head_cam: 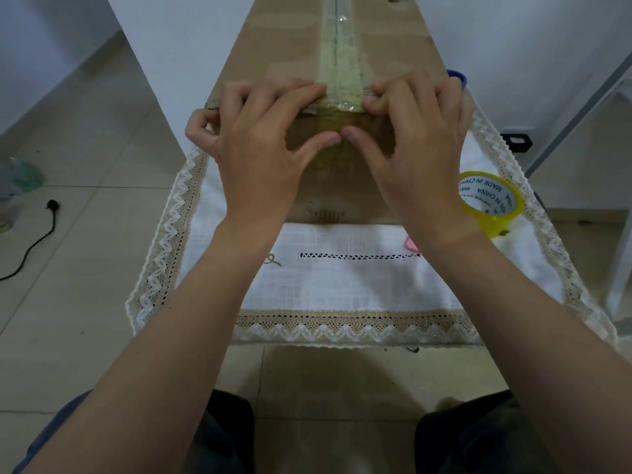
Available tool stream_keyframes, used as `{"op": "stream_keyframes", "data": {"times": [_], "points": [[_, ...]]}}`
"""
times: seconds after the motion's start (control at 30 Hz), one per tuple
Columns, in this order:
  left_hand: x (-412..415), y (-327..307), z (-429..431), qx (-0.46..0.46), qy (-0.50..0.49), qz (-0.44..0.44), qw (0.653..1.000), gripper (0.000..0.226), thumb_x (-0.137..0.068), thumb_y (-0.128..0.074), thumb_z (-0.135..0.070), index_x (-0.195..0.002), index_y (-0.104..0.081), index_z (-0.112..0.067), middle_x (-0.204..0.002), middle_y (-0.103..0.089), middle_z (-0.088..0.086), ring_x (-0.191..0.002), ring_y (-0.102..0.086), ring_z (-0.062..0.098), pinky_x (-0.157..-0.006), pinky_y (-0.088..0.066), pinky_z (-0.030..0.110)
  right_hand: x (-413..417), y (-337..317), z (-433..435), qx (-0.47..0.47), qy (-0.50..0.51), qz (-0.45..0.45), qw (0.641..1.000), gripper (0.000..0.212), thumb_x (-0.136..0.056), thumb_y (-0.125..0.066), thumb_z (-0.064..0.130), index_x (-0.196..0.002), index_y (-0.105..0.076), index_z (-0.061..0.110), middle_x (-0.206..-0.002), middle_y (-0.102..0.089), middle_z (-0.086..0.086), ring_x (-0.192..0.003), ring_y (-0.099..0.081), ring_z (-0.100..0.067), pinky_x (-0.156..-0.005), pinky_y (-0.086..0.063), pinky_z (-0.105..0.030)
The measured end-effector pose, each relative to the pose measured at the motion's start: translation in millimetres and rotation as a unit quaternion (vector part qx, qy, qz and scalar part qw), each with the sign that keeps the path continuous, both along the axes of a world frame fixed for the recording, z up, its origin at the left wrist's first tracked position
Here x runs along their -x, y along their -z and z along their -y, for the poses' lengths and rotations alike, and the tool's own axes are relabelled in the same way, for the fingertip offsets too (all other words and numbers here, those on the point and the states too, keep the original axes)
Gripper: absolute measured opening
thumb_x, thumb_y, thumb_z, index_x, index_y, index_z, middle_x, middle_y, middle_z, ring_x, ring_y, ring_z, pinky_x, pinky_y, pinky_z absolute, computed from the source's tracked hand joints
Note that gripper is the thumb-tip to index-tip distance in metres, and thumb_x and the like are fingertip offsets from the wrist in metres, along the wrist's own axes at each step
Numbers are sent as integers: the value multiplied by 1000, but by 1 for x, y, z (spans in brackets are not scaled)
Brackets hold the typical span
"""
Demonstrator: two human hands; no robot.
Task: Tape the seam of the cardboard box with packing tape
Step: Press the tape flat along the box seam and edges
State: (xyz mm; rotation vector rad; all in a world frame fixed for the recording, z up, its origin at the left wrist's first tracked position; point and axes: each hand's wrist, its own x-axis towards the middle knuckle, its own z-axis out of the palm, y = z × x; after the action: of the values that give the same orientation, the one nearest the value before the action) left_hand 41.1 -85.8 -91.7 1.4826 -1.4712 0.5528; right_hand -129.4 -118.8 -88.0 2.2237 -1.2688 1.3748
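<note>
- Both thumbs [329, 138] meet tip to tip on the near face of the box [290, 63], pressing the tape [337, 80] end down where it folds over the near top edge
- The left hand [260, 142] lies spread over the near left corner of the box, fingers flat on top just beside the tape, little finger hooked round the left edge; it presses and grips nothing
- The right hand [415, 138] mirrors it on the near right corner, fingers curled with tips on the top edge beside the tape; it too presses flat and grips nothing
- The tape strip runs along the seam in the middle of the box top, from the near edge away to the far end of the view
- The box stands on a white cloth [359, 285] with lace trim, reaching far beyond it
- A yellow roll [489, 202] of tape lies on the cloth, right of the box, near the right wrist
- A black cable [32, 246] lies on the tiled floor, far left
</note>
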Motion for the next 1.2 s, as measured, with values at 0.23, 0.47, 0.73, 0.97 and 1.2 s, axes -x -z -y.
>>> {"op": "stream_keyframes", "data": {"times": [0.23, 0.47, 0.73, 0.97, 1.2], "points": [[-15, 10, -5, -25, 11, 86, 996, 65, -84, -65, -71, -140, -63, -38, -142, -63, -21, -129, -47, 10, -97, -29, 49, 8, 5, -4, -11, 7, -74, 997, 61, -74, -80, 56, -117, -63, 14, -127, -64, -9, -114, -56, -39, -101, -38, -49], [-13, 9, -6, -7, 11, 57, 998, 50, -91, -63, -67, -133, -69, -40, -136, -65, -23, -125, -55, 13, -98, -31, 52, 2, -1, -6, -9, 5, -1, 1000, 41, -96, -62, 55, -106, -68, 15, -116, -67, -5, -106, -56, -35, -93, -38, -46], [-11, 7, -5, -14, 16, 20, 1000, 48, -86, -69, -63, -129, -69, -42, -134, -66, -24, -122, -51, 10, -100, -26, 47, 2, -1, -7, -43, 19, -32, 998, 46, -81, -78, 52, -110, -64, 19, -121, -63, -5, -111, -52, -36, -96, -34, -43], [-8, 10, -14, -66, 9, 62, 996, 63, -82, -70, -65, -139, -63, -38, -143, -60, -19, -134, -51, 16, -104, -24, 46, 6, -3, -10, -52, 7, -58, 997, 58, -77, -77, 58, -124, -62, 26, -122, -58, -4, -111, -44, -31, -95, -35, -41], [12, -6, -3, 18, -19, -75, 997, 24, -90, -67, -62, -95, -78, -42, -103, -74, -27, -107, -61, 14, -95, -27, 46, 1, -9, -5, -43, -7, 45, 998, 27, -97, -62, 51, -100, -75, 28, -104, -65, 3, -103, -52, -32, -86, -31, -36]]}}
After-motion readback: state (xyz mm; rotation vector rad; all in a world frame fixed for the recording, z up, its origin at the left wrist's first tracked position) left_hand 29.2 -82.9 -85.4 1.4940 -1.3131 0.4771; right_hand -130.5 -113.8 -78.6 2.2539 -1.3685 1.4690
